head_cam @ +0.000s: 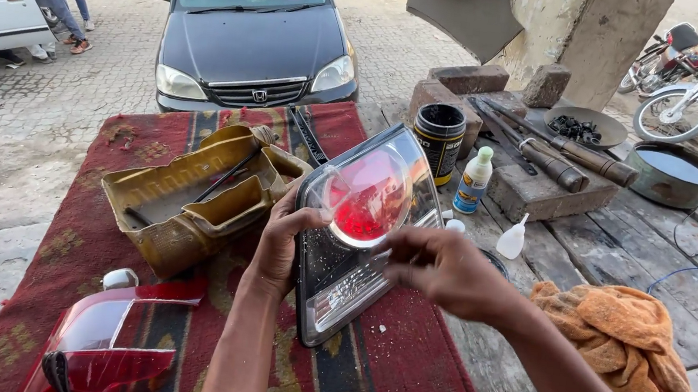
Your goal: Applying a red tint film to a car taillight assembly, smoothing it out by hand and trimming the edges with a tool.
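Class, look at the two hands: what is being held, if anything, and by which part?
The left hand grips the tail light unit by its left edge, propping it upright. The right hand only touches its round red lens.

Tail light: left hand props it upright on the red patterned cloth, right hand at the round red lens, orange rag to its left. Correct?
One error: the orange rag lies to the right of the tail light, on the wooden table. The head view shows it. Left hand, right hand and red patterned cloth are as stated.

Bare red rug (400,359) lies open toward the bench's near edge; the yellow housing (182,199) blocks the left, bottles (473,180) and bricks (467,78) crowd the far edge.
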